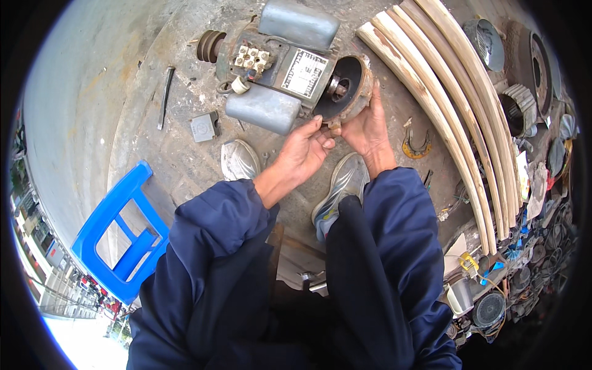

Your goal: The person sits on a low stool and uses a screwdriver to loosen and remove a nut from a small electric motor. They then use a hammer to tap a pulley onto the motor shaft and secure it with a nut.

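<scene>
my left hand point(306, 150) pinches the lower rim of the motor's end cover point(346, 86), fingers narrow; my right hand point(365, 126) cups its side. the electric motor point(280, 68) lies on the concrete floor point(179, 154). if i pull unevenly, the cover could jam on the shaft or drop onto my shoes.

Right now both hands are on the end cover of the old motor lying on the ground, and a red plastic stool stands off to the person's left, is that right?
Not quite: the stool is blue, not red, as the head view shows. The rest holds: the left hand and right hand are both at the end cover of the motor on the ground.
</scene>
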Demonstrator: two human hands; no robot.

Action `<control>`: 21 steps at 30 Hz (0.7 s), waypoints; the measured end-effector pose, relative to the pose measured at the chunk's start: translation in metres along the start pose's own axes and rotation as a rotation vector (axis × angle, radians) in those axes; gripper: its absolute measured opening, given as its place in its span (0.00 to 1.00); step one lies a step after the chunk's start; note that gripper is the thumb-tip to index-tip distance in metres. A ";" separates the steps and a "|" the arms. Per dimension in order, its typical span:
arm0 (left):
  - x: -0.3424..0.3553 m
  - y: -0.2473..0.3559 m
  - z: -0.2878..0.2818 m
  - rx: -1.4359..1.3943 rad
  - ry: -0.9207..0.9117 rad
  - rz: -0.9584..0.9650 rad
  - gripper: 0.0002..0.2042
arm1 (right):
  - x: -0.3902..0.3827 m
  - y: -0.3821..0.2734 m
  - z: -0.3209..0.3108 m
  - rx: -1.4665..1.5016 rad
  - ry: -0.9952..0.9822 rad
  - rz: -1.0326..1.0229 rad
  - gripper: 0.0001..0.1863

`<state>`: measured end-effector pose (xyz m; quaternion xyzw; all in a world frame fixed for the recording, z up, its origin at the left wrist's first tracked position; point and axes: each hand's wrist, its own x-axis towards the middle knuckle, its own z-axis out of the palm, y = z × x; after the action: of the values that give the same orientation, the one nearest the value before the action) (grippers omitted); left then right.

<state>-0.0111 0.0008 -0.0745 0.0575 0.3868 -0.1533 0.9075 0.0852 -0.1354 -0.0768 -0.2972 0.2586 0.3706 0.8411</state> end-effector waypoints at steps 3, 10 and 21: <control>0.000 -0.001 0.000 -0.001 0.011 0.004 0.07 | 0.001 -0.001 0.003 0.011 0.018 -0.019 0.44; 0.001 -0.003 0.000 0.002 -0.011 0.013 0.09 | -0.001 -0.001 0.010 0.013 0.031 -0.057 0.42; 0.000 0.001 0.003 -0.017 0.015 -0.020 0.06 | -0.008 0.001 0.026 -0.061 0.131 -0.110 0.46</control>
<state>-0.0093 0.0010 -0.0723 0.0470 0.3957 -0.1587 0.9033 0.0853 -0.1202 -0.0542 -0.3600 0.2847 0.3113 0.8321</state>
